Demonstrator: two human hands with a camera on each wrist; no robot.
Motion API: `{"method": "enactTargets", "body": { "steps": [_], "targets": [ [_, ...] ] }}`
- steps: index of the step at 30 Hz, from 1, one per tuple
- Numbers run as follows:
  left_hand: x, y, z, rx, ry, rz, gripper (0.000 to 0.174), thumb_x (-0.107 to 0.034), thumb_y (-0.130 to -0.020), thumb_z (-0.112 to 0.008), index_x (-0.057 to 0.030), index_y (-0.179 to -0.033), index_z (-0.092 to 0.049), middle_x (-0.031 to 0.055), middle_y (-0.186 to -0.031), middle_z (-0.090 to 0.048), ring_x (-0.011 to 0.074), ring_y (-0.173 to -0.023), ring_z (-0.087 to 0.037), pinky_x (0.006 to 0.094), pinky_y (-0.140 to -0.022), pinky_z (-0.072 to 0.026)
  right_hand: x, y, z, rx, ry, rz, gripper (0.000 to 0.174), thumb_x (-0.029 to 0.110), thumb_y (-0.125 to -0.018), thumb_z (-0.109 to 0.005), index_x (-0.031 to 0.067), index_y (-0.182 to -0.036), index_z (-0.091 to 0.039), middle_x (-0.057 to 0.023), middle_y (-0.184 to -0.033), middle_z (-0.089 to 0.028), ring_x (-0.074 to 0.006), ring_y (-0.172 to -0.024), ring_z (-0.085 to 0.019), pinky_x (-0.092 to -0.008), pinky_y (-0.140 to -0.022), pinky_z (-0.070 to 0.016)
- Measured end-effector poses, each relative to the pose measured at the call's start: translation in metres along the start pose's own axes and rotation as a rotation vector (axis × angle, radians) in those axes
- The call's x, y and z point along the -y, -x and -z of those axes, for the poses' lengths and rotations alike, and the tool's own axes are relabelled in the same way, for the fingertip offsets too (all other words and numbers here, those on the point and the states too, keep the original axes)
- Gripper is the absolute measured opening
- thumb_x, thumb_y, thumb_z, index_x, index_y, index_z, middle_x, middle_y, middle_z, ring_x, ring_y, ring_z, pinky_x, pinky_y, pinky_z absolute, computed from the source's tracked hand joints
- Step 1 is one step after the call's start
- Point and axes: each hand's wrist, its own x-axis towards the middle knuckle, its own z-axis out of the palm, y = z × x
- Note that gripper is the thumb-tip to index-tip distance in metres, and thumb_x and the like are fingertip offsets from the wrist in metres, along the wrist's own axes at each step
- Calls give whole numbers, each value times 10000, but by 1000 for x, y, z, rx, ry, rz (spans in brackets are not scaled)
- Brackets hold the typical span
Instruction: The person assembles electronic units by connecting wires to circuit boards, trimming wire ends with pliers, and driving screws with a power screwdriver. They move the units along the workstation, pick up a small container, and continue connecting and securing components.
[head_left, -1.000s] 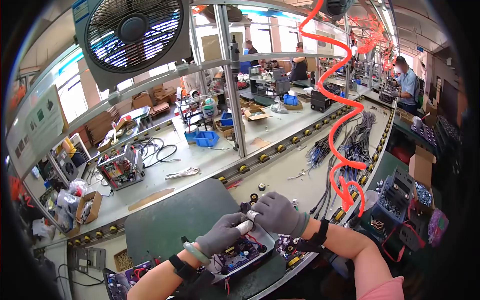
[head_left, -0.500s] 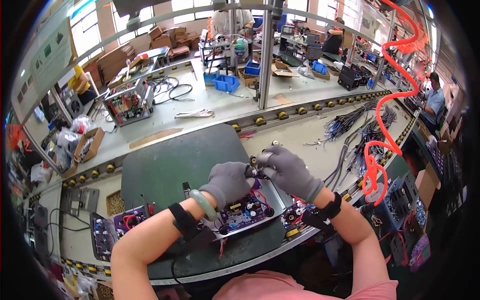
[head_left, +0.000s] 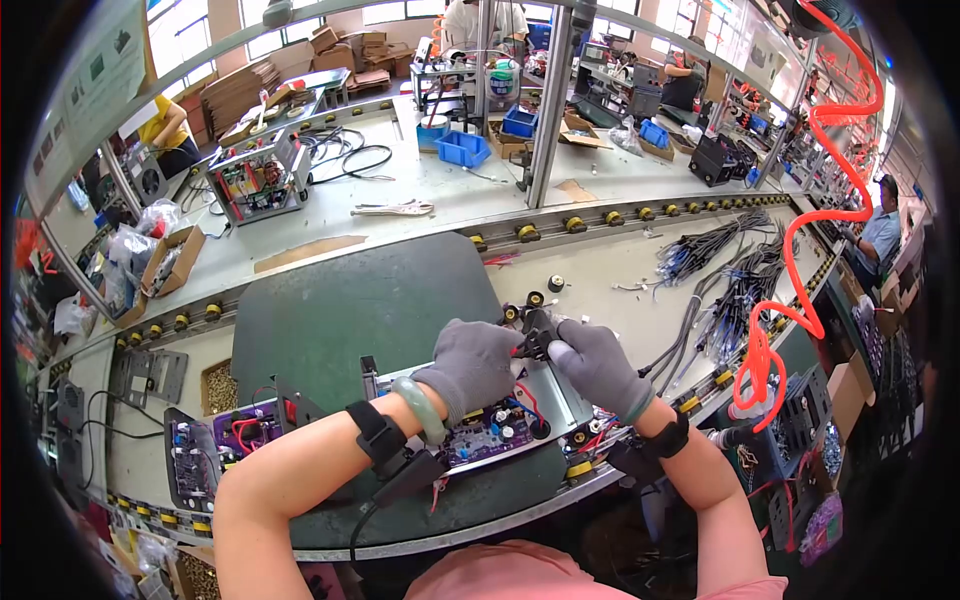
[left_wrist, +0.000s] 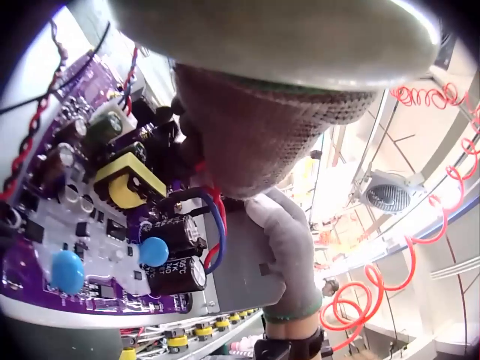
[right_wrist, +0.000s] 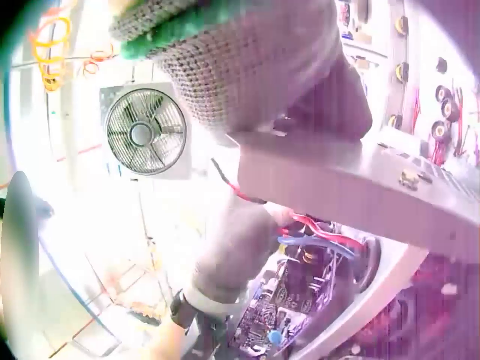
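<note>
A purple circuit board point(head_left: 485, 438) lies in a metal chassis point(head_left: 565, 395) on the green mat. Over the chassis's far end, the gloved right hand point(head_left: 598, 370) grips a small black part point(head_left: 538, 335). The gloved left hand point(head_left: 478, 365) curls its fingers at the part's left side, a bit of red beside them; its fingertips are partly hidden. In the left wrist view, red and blue wires point(left_wrist: 216, 232) rise from the board point(left_wrist: 112, 217) beside the left hand point(left_wrist: 247, 135). The chassis wall point(right_wrist: 337, 180) passes under the right hand point(right_wrist: 262, 67) in the right wrist view.
Small round parts point(head_left: 556, 284) sit beyond the chassis. Cable bundles point(head_left: 735, 290) lie at the right, near a hanging red coiled hose point(head_left: 795, 240). More boards point(head_left: 195, 455) are at the left, below a box of brass pieces point(head_left: 220, 387). Pliers point(head_left: 393, 209) lie on the far bench.
The head view has turned, so the scene sits differently. Both hands remain at the chassis's far end; the right hand has shifted its grip, and the black part shows more clearly between them.
</note>
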Motion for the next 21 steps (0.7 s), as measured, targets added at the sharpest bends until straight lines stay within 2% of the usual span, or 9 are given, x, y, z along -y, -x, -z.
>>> {"method": "enactTargets", "body": {
  "steps": [4,7,9,10,12,19,21],
  "targets": [
    [0,0,-1,-41,46,-26,169,-290,-841,-677,-154,-928,-727,151,-758,-679,366,-783,-669,448,-748,-520,-4,1,-3,-26,-54,24,178,172,-876,-535,7,-889,-600,-237,-651,-582,-426,-640,-603,-511,-608,-465],
    [2,0,0,9,14,-27,160,-280,-841,-678,-165,-938,-731,150,-752,-677,367,-772,-668,451,-736,-518,-4,1,-1,-24,-51,38,176,170,-874,-542,5,-887,-605,-236,-662,-585,-427,-639,-600,-507,-608,-464],
    [5,3,-4,-57,48,-51,150,-278,-845,-679,-172,-936,-733,145,-742,-674,366,-755,-667,453,-719,-518,-3,1,-1,-31,-62,57,175,145,-877,-540,-25,-876,-579,-231,-673,-532,-365,-604,-562,-418,-590,-440],
    [6,3,-5,-54,48,-53,150,-278,-845,-679,-172,-936,-733,145,-742,-674,366,-755,-667,453,-719,-518,-3,0,-1,-32,-63,54,175,145,-877,-540,-25,-876,-579,-231,-673,-532,-365,-604,-562,-418,-590,-440],
    [8,3,-8,-84,26,-57,139,-279,-851,-678,-173,-922,-733,140,-729,-670,362,-740,-665,452,-703,-517,-4,0,-2,-37,-57,61,184,169,-872,-543,-3,-865,-607,-242,-680,-589,-421,-658,-608,-504,-624,-468],
    [5,4,-8,-99,23,-46,111,-265,-852,-683,-162,-871,-721,138,-712,-664,361,-730,-660,454,-690,-516,-4,-1,1,-5,-44,47,183,156,-863,-537,-16,-830,-589,-245,-671,-574,-422,-657,-597,-513,-631,-458],
    [5,4,-9,-123,24,-62,87,-227,-818,-693,-141,-824,-702,122,-710,-659,350,-729,-658,451,-682,-497,-1,-1,1,-30,-59,58,172,147,-857,-535,-14,-813,-578,-242,-663,-567,-424,-648,-585,-517,-627,-449]
  ]
}}
